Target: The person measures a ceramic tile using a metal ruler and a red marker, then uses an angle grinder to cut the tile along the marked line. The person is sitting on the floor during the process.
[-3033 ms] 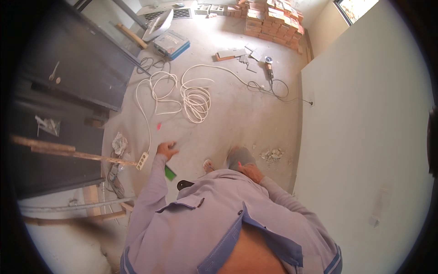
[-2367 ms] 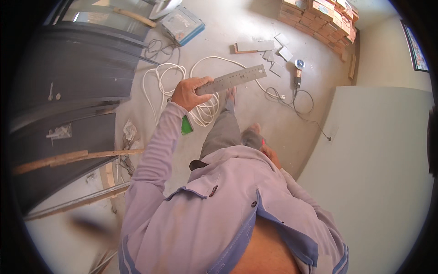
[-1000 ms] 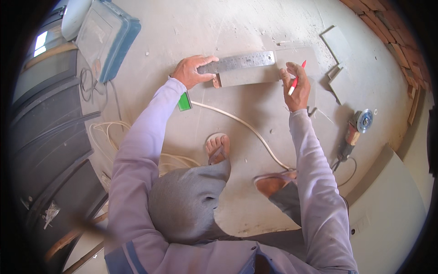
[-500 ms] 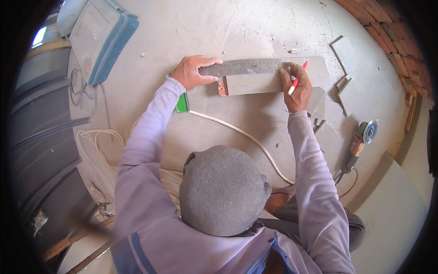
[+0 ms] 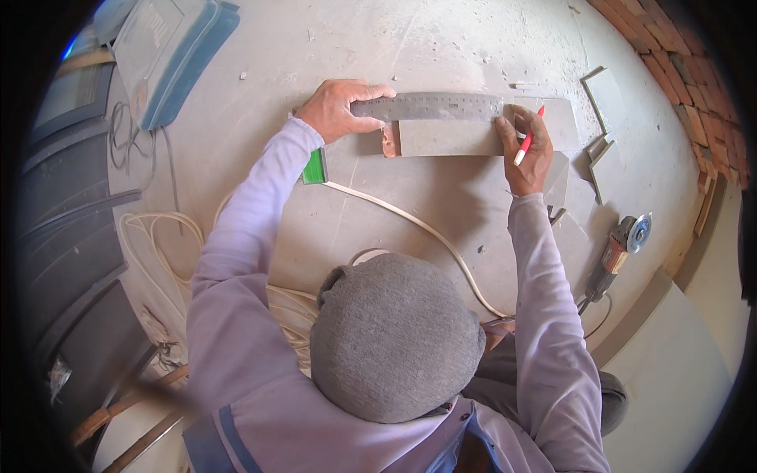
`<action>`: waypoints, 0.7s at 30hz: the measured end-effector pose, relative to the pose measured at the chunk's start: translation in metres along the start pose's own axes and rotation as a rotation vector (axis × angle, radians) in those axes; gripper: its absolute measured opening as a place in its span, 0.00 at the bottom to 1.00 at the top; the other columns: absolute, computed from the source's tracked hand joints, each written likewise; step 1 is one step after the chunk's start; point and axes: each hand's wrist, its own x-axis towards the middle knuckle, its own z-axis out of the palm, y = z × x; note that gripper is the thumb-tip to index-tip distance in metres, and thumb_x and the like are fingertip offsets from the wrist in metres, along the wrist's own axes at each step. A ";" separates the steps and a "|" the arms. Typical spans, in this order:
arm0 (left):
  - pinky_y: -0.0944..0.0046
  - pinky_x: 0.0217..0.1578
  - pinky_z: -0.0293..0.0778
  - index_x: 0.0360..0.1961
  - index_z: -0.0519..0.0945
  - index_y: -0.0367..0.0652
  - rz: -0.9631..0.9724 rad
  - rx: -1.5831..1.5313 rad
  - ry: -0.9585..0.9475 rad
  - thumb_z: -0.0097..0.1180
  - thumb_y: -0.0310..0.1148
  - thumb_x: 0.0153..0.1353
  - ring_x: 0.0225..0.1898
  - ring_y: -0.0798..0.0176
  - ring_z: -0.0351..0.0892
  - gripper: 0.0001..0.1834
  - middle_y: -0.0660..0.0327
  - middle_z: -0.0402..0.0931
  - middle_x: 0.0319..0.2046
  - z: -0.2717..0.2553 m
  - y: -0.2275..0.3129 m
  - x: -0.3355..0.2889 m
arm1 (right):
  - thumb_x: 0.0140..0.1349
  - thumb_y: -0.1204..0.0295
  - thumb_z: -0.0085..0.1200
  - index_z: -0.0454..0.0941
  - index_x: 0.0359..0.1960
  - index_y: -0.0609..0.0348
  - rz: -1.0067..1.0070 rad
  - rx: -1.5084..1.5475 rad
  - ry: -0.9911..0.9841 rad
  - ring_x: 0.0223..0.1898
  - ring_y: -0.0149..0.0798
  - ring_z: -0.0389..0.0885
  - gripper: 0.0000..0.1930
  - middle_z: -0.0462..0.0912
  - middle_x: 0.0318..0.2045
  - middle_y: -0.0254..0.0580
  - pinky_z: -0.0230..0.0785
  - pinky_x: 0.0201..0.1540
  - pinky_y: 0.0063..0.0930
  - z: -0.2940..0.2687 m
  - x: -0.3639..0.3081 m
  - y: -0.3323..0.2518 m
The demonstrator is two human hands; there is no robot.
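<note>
My left hand (image 5: pixel 335 110) pinches the left end of a steel ruler (image 5: pixel 445 106) between thumb and fingers. The ruler lies along the far edge of a narrow grey tile strip (image 5: pixel 449 139). A small reddish brick piece (image 5: pixel 391 142) shows at the strip's left end. At the other end, my right hand (image 5: pixel 532 162) holds a red-and-white marker (image 5: pixel 523 147), slanted up across the fingers. Its thumb and fingertips touch near the right ends of ruler and strip. Under that hand, another grey tile piece (image 5: pixel 561 118) extends to the right.
An angle grinder (image 5: pixel 613 256) lies on the floor at right, near broken tile pieces (image 5: pixel 603 169). A pale cable (image 5: pixel 418 223) crosses the floor from a green object (image 5: pixel 314 167). A blue-grey case (image 5: pixel 177 63) stands far left; a brick wall (image 5: pixel 694 87) rises far right.
The whole view has shifted slightly. Both hands keep their grips, and the ruler stays along the tile strip with little visible movement.
</note>
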 end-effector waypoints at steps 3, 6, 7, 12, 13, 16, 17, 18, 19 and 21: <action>0.61 0.46 0.78 0.53 0.84 0.50 0.000 0.010 0.011 0.71 0.34 0.48 0.41 0.55 0.84 0.27 0.56 0.86 0.43 0.000 0.001 -0.002 | 0.61 0.63 0.68 0.82 0.51 0.57 0.012 -0.002 -0.018 0.49 0.44 0.85 0.19 0.86 0.44 0.49 0.75 0.53 0.35 0.000 -0.001 0.001; 0.64 0.44 0.78 0.51 0.85 0.47 0.043 0.000 0.053 0.70 0.34 0.47 0.38 0.58 0.85 0.25 0.56 0.86 0.41 0.005 -0.001 -0.002 | 0.61 0.63 0.67 0.83 0.52 0.56 0.022 0.008 -0.022 0.49 0.43 0.84 0.19 0.87 0.43 0.51 0.74 0.54 0.35 -0.001 -0.002 0.002; 0.64 0.44 0.78 0.51 0.85 0.47 0.046 0.009 0.056 0.70 0.34 0.47 0.39 0.58 0.85 0.25 0.56 0.86 0.41 0.005 -0.001 -0.002 | 0.61 0.63 0.67 0.83 0.51 0.55 0.006 0.011 -0.014 0.46 0.42 0.85 0.18 0.87 0.42 0.49 0.74 0.52 0.34 0.000 -0.002 0.004; 0.64 0.44 0.78 0.50 0.85 0.47 0.018 0.000 0.056 0.70 0.34 0.47 0.39 0.61 0.85 0.25 0.57 0.86 0.41 0.006 -0.002 -0.003 | 0.60 0.64 0.68 0.85 0.48 0.54 0.002 0.025 -0.014 0.42 0.41 0.85 0.16 0.87 0.40 0.48 0.75 0.49 0.33 0.001 -0.002 0.002; 0.65 0.44 0.78 0.50 0.85 0.47 0.016 -0.016 0.057 0.70 0.34 0.47 0.39 0.61 0.85 0.25 0.57 0.86 0.41 0.005 -0.002 -0.003 | 0.60 0.64 0.68 0.85 0.48 0.54 0.002 0.013 -0.010 0.42 0.41 0.85 0.16 0.87 0.39 0.48 0.75 0.49 0.33 0.001 -0.002 0.001; 0.65 0.44 0.78 0.50 0.85 0.46 0.038 -0.027 0.072 0.70 0.34 0.48 0.39 0.61 0.85 0.25 0.57 0.86 0.40 0.007 -0.003 -0.002 | 0.60 0.64 0.68 0.85 0.47 0.54 -0.008 -0.004 -0.003 0.42 0.41 0.85 0.15 0.87 0.39 0.49 0.75 0.49 0.33 0.001 -0.001 0.002; 0.65 0.44 0.78 0.50 0.85 0.46 0.049 -0.024 0.078 0.70 0.34 0.48 0.39 0.61 0.85 0.25 0.57 0.86 0.40 0.007 -0.004 -0.002 | 0.60 0.64 0.68 0.85 0.47 0.54 -0.013 -0.004 -0.002 0.42 0.41 0.85 0.15 0.87 0.38 0.49 0.75 0.49 0.33 0.001 -0.001 0.003; 0.65 0.44 0.78 0.50 0.85 0.46 0.051 -0.025 0.077 0.70 0.34 0.48 0.39 0.61 0.85 0.25 0.57 0.86 0.40 0.007 -0.004 -0.002 | 0.60 0.64 0.68 0.85 0.47 0.54 -0.017 -0.008 0.002 0.42 0.42 0.85 0.15 0.87 0.38 0.49 0.75 0.49 0.33 0.001 -0.001 0.003; 0.65 0.43 0.78 0.50 0.85 0.46 0.053 -0.026 0.077 0.70 0.34 0.48 0.38 0.61 0.85 0.25 0.57 0.86 0.40 0.007 -0.004 -0.001 | 0.60 0.64 0.68 0.85 0.47 0.54 -0.021 -0.011 0.006 0.42 0.42 0.85 0.15 0.87 0.38 0.49 0.75 0.49 0.33 0.001 -0.001 0.004; 0.63 0.45 0.78 0.51 0.85 0.46 0.033 -0.040 0.063 0.70 0.34 0.48 0.40 0.59 0.85 0.25 0.57 0.86 0.42 0.007 -0.003 -0.003 | 0.60 0.65 0.68 0.85 0.47 0.54 -0.020 -0.017 0.005 0.43 0.42 0.86 0.15 0.88 0.38 0.49 0.75 0.49 0.33 0.001 -0.002 0.001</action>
